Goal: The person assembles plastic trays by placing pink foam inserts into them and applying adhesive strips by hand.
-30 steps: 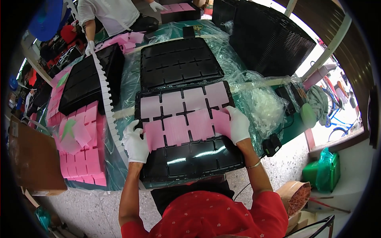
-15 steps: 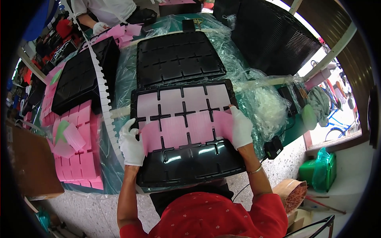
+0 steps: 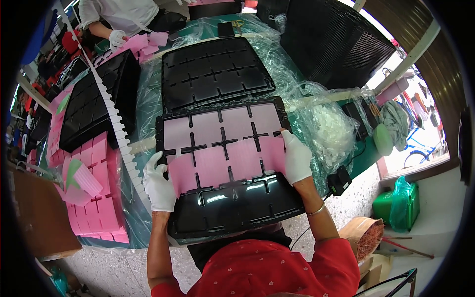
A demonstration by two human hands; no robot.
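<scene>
In front of me lies a shiny black plastic tray (image 3: 232,210) with raised cross-shaped dividers. A pale pink foam sheet (image 3: 208,122) with slots covers its far row of compartments. Across the middle row a second, brighter pink slotted foam sheet (image 3: 213,166) sits over the dividers, its two ends curving upward. My white-gloved left hand (image 3: 159,185) is closed on this sheet's left end, thumb toward the tray. At the right end, my gloved right hand (image 3: 298,158) grips the sheet, its palm side hidden. The near row shows bare black plastic.
Another black tray (image 3: 213,74) lies just beyond. On the left are a black tray stack (image 3: 99,101), a notched white strip (image 3: 118,133) and pink foam sheets (image 3: 99,218). A plastic bag of white pieces (image 3: 334,136) lies right. A co-worker's gloved hand (image 3: 117,39) touches pink pieces.
The view has shifted slightly, so the table appears further left. Both hands stay at the ends of the pink foam sheet, with little movement relative to the tray.
</scene>
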